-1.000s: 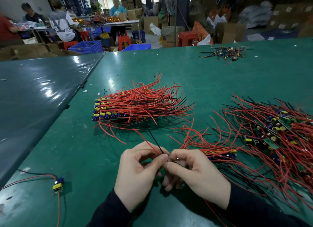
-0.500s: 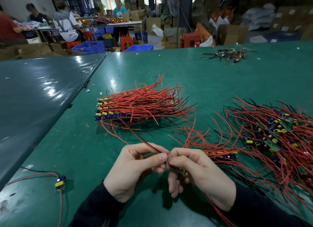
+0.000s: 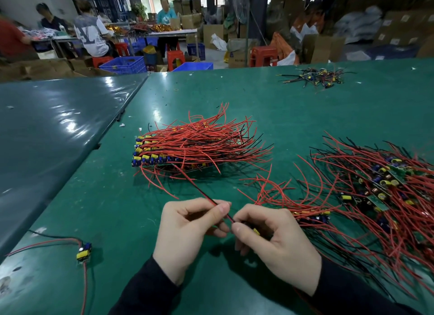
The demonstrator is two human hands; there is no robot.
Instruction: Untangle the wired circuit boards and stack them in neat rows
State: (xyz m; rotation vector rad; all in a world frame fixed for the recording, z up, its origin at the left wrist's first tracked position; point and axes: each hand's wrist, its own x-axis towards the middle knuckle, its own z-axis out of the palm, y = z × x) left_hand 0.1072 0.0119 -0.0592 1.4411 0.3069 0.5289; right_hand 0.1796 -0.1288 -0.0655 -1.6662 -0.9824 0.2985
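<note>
While left hand pinches the red-black wire pair and right hand grips its board, hazard: leads snagging the stacked row, dragging it askew.

Green-covered work table fills foreground, abutting second, glossier table at left. Neat stack of wired circuit boards at centre, yellow and blue components lined along left edge, red and black leads fanned right. Tangled heap of boards sprawls at right edge. Lone board with red and black leads near left corner. Small pile of dark wire pieces at far side. Scraps dot surface.
</note>
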